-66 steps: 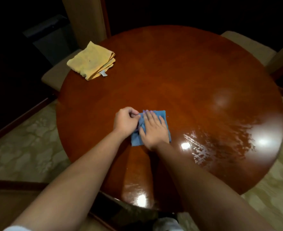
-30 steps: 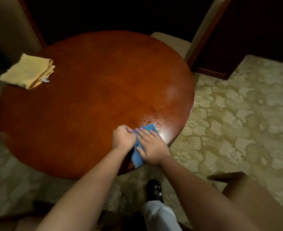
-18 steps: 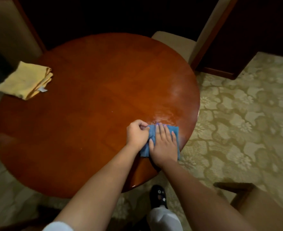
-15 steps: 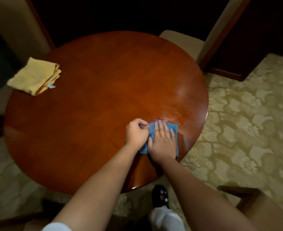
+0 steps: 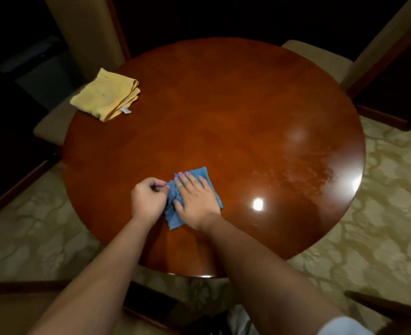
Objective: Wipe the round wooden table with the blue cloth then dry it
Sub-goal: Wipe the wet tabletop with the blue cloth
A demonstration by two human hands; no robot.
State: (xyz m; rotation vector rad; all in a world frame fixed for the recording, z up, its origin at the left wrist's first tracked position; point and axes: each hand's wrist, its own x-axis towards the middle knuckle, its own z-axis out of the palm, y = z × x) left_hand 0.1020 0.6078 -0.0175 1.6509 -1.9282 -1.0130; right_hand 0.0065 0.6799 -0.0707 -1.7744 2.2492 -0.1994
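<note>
The round wooden table [image 5: 223,112] fills the middle of the head view, glossy, with wet streaks and glare on its right side. A blue cloth [image 5: 205,176] lies on its near part. My right hand [image 5: 196,198] presses flat on the cloth with fingers straight. My left hand [image 5: 147,201] is curled beside it and pinches the cloth's left edge. A folded yellow cloth [image 5: 105,95] rests at the table's far left edge.
Beige upholstered chairs stand at the far left [image 5: 52,124] and far right [image 5: 320,59] of the table. A wooden chair arm [image 5: 388,308] shows at the bottom right. Patterned carpet [image 5: 380,213] surrounds the table.
Both hands slid the blue cloth from the table's right edge back toward the near middle. A wet sheen now shows on the right part of the table.
</note>
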